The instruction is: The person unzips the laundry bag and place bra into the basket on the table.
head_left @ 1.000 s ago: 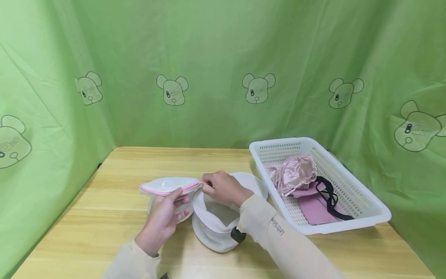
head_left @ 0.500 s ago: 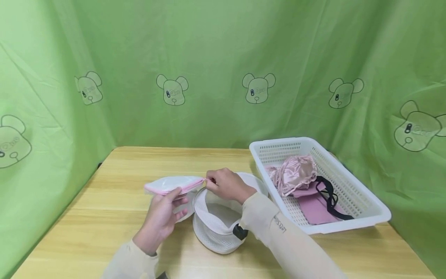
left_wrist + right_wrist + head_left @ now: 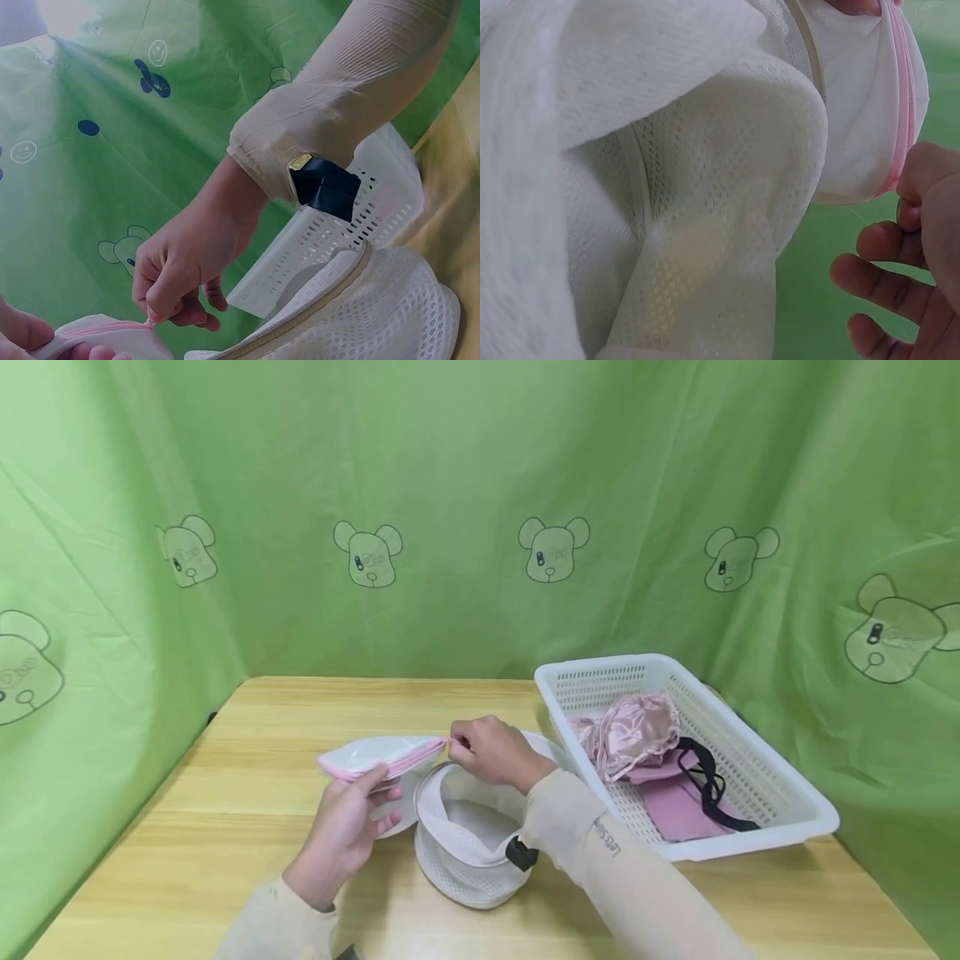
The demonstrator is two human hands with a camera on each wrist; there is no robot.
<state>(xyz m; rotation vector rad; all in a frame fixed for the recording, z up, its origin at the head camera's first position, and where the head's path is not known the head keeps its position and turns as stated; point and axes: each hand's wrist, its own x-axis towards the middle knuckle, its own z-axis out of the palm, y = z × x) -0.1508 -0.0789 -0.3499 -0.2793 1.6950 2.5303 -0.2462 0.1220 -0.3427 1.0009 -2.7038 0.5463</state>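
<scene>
In the head view, a white mesh laundry bag (image 3: 386,747) with a pink zipper (image 3: 416,757) is raised off the table. My left hand (image 3: 347,831) pinches its zippered edge between thumb and fingers. At the zipper's right end, the thumb and forefinger of my right hand (image 3: 495,750) pinch the tip; whether they hold the pull itself is hard to see. Beneath my right wrist stands a round white mesh laundry bag (image 3: 468,872), its top gaping. The right wrist view shows the pink zipper (image 3: 904,112) close to the right fingertips (image 3: 922,161).
A white plastic basket (image 3: 750,764) stands at the right of the wooden table (image 3: 225,802). In it lie a pink satin garment (image 3: 637,735), a flat pink cloth (image 3: 678,810) and black straps (image 3: 708,789). A green curtain (image 3: 457,618) surrounds the table.
My right hand has shifted a little to the right and up, still pinching the zipper's end. The zippered bag has shifted right along with it, and my left hand keeps its pinch.
</scene>
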